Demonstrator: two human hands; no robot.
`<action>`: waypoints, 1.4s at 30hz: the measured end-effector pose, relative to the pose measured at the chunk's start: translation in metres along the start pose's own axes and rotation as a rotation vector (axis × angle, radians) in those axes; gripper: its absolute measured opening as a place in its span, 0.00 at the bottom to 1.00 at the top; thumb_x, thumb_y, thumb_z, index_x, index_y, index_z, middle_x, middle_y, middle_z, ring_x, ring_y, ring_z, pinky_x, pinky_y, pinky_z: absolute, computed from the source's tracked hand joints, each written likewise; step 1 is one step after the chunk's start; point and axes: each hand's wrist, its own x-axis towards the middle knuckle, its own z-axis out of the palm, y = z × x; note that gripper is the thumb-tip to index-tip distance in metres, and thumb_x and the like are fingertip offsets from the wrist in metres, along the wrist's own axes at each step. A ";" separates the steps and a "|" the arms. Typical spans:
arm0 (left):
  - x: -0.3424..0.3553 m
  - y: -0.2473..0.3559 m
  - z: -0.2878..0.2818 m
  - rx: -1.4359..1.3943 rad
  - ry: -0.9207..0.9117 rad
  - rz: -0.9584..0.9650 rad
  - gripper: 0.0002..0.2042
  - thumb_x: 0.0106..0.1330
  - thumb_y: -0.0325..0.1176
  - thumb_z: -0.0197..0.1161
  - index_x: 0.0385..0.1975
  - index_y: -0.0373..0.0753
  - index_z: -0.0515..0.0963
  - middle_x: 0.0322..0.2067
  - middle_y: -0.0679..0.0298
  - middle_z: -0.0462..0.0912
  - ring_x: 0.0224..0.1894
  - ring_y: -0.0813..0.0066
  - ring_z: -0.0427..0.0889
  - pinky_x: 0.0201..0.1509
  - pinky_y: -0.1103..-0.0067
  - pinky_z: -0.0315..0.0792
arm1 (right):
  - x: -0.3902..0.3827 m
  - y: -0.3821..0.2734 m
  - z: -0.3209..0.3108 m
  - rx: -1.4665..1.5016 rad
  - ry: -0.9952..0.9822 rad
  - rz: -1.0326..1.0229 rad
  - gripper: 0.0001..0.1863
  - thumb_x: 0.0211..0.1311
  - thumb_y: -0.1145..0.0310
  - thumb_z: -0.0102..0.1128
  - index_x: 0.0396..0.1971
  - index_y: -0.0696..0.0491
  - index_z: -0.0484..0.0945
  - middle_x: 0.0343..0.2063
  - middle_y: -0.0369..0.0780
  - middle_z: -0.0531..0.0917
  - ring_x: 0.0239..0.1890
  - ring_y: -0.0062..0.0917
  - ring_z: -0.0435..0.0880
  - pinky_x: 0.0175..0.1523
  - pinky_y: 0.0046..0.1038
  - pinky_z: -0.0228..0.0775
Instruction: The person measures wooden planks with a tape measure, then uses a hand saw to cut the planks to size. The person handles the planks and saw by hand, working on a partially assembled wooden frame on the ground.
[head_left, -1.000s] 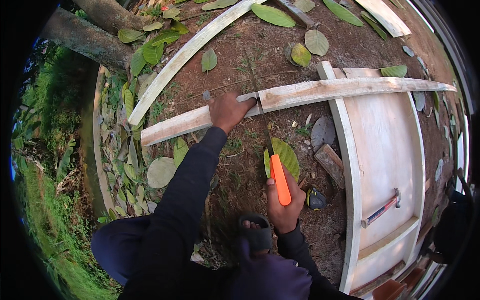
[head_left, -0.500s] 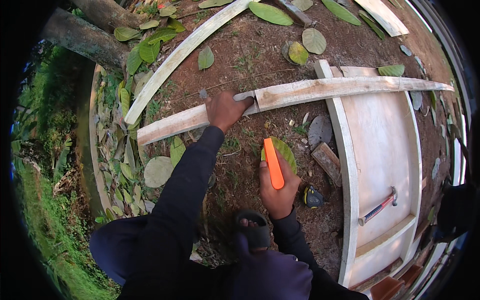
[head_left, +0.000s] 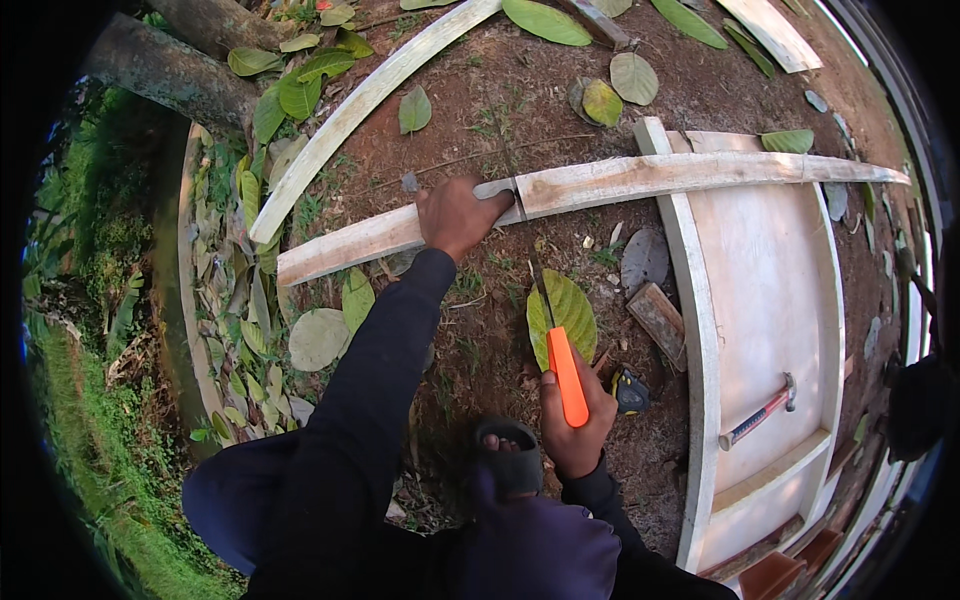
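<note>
The right hand (head_left: 583,445) is held low, its fingers wrapped around an orange-handled saw (head_left: 567,375) whose blade is set across a long wooden beam (head_left: 620,183). Within a shallow wooden frame (head_left: 703,330) at right, 1 hammer (head_left: 757,412) is held flat. Farther off, the left arm (head_left: 385,330) is stretched forward; the beam is gripped from above by the left hand (head_left: 460,218), its thumb placed just beside the blade. The frame's far end is crossed by the beam.
</note>
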 end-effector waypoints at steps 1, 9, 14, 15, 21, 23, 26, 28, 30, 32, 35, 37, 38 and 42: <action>-0.004 0.001 0.002 0.000 0.007 0.008 0.25 0.54 0.57 0.68 0.37 0.38 0.88 0.36 0.48 0.88 0.46 0.50 0.85 0.60 0.60 0.62 | -0.006 -0.006 -0.004 0.034 -0.005 0.073 0.20 0.67 0.71 0.63 0.57 0.64 0.80 0.40 0.51 0.89 0.40 0.32 0.92 0.49 0.32 0.81; 0.000 -0.013 0.002 0.033 -0.015 -0.010 0.24 0.57 0.57 0.67 0.34 0.39 0.87 0.37 0.48 0.88 0.47 0.50 0.85 0.62 0.59 0.62 | 0.035 -0.002 0.027 0.117 -0.021 0.114 0.22 0.66 0.71 0.65 0.58 0.65 0.78 0.39 0.53 0.88 0.36 0.33 0.91 0.44 0.31 0.80; 0.000 -0.001 0.012 0.012 0.043 0.043 0.24 0.60 0.56 0.64 0.35 0.38 0.88 0.38 0.47 0.88 0.47 0.48 0.84 0.62 0.58 0.62 | 0.004 -0.002 0.002 0.064 0.032 0.072 0.21 0.66 0.71 0.65 0.57 0.65 0.79 0.39 0.54 0.88 0.37 0.34 0.91 0.43 0.32 0.81; -0.001 -0.003 0.013 0.014 0.073 0.046 0.24 0.61 0.56 0.62 0.35 0.38 0.88 0.37 0.47 0.88 0.47 0.48 0.84 0.62 0.57 0.62 | 0.019 -0.005 0.007 0.082 0.015 0.105 0.21 0.66 0.71 0.65 0.56 0.65 0.79 0.39 0.54 0.88 0.37 0.35 0.91 0.42 0.33 0.81; 0.008 -0.006 0.019 0.165 0.136 -0.017 0.24 0.75 0.46 0.48 0.26 0.35 0.85 0.31 0.47 0.86 0.41 0.50 0.84 0.56 0.56 0.64 | 0.019 -0.013 0.007 0.116 -0.044 0.201 0.21 0.67 0.71 0.66 0.57 0.65 0.79 0.40 0.55 0.88 0.42 0.38 0.92 0.48 0.33 0.81; 0.004 0.008 0.024 0.139 0.206 0.003 0.24 0.76 0.44 0.47 0.25 0.36 0.84 0.30 0.48 0.87 0.40 0.50 0.84 0.54 0.56 0.65 | 0.003 -0.014 -0.011 0.061 -0.017 0.127 0.22 0.66 0.71 0.66 0.57 0.65 0.78 0.42 0.56 0.88 0.44 0.38 0.92 0.50 0.33 0.81; 0.006 -0.008 0.032 0.235 0.222 0.043 0.23 0.76 0.44 0.48 0.25 0.37 0.84 0.30 0.50 0.87 0.39 0.50 0.84 0.53 0.55 0.66 | 0.028 -0.017 0.008 0.063 0.004 0.076 0.21 0.68 0.71 0.64 0.56 0.65 0.79 0.40 0.56 0.87 0.40 0.42 0.91 0.46 0.35 0.81; 0.006 -0.008 0.034 0.273 0.212 0.089 0.23 0.75 0.43 0.48 0.24 0.38 0.84 0.30 0.51 0.87 0.39 0.51 0.84 0.53 0.56 0.66 | 0.070 -0.020 0.027 0.019 -0.035 0.085 0.20 0.68 0.70 0.63 0.56 0.64 0.79 0.37 0.56 0.87 0.37 0.44 0.91 0.42 0.36 0.80; 0.003 -0.009 0.029 0.282 0.204 0.098 0.22 0.75 0.43 0.49 0.23 0.39 0.83 0.30 0.52 0.87 0.39 0.51 0.84 0.53 0.56 0.66 | 0.095 -0.025 0.034 -0.019 -0.125 0.108 0.19 0.69 0.69 0.63 0.55 0.64 0.79 0.35 0.56 0.86 0.34 0.45 0.90 0.40 0.37 0.79; 0.003 -0.015 0.023 0.250 0.187 0.064 0.22 0.75 0.42 0.49 0.22 0.39 0.83 0.30 0.52 0.87 0.39 0.51 0.84 0.52 0.56 0.66 | 0.057 -0.019 0.027 0.100 -0.071 0.170 0.21 0.67 0.72 0.64 0.56 0.66 0.78 0.37 0.55 0.88 0.36 0.40 0.91 0.43 0.34 0.81; 0.004 0.008 0.020 0.188 0.221 -0.005 0.22 0.75 0.42 0.50 0.22 0.39 0.83 0.30 0.52 0.87 0.39 0.51 0.84 0.53 0.56 0.66 | -0.004 -0.019 -0.019 0.095 -0.033 0.125 0.21 0.66 0.74 0.64 0.57 0.67 0.78 0.41 0.53 0.89 0.41 0.35 0.92 0.49 0.32 0.82; 0.001 0.003 0.026 0.210 0.244 0.006 0.22 0.75 0.42 0.49 0.22 0.38 0.83 0.30 0.52 0.87 0.40 0.51 0.84 0.53 0.57 0.66 | -0.004 -0.015 -0.014 0.103 -0.030 0.149 0.21 0.66 0.74 0.64 0.58 0.66 0.78 0.41 0.52 0.89 0.41 0.36 0.92 0.49 0.33 0.82; 0.001 0.000 0.028 0.221 0.259 0.015 0.22 0.75 0.42 0.49 0.22 0.38 0.83 0.29 0.52 0.87 0.40 0.51 0.84 0.54 0.57 0.65 | 0.020 -0.011 0.003 0.137 -0.022 0.156 0.21 0.66 0.74 0.64 0.57 0.66 0.78 0.40 0.53 0.89 0.40 0.36 0.92 0.47 0.33 0.82; 0.008 -0.008 0.034 0.241 0.257 0.086 0.24 0.76 0.43 0.48 0.21 0.37 0.83 0.28 0.50 0.86 0.41 0.52 0.84 0.54 0.57 0.65 | 0.109 -0.016 0.046 0.057 -0.057 0.116 0.20 0.67 0.72 0.64 0.56 0.67 0.78 0.34 0.53 0.87 0.36 0.36 0.91 0.42 0.37 0.80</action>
